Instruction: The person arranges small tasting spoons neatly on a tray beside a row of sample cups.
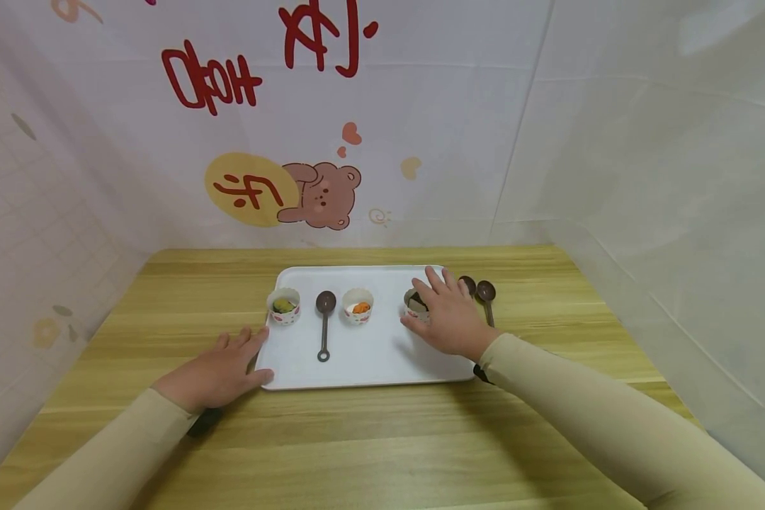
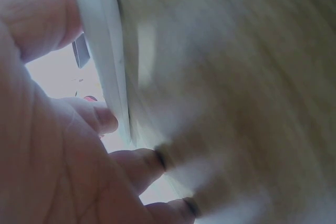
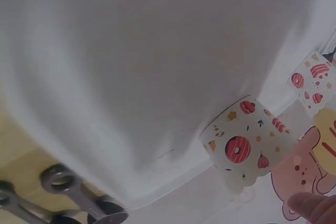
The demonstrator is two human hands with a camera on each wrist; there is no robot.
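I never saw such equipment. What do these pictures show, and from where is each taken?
No machine here: a person works with bare hands. The wide picture comes from a head camera, the close ones from left and right wrist cameras. A wooden table carries a white tray with three paper cups and one spoon; two more spoons lie right of it. The left hand touches the tray's left rim; the right hand spreads over the rightmost cup. Neither seems to grip anything.

Tray (image 1: 370, 365): smooth, plastic-looking, faint sheen. On tray: paper-looking cups (image 3: 241, 145), matt, printed; plastic-looking spoon (image 1: 326, 304), smooth, glossy. Right of tray: two similar glossy spoons (image 1: 486, 291). Under tray: smooth wood-grain table (image 1: 382, 446). Behind tray: creased cloth-like hanging (image 1: 446, 120).
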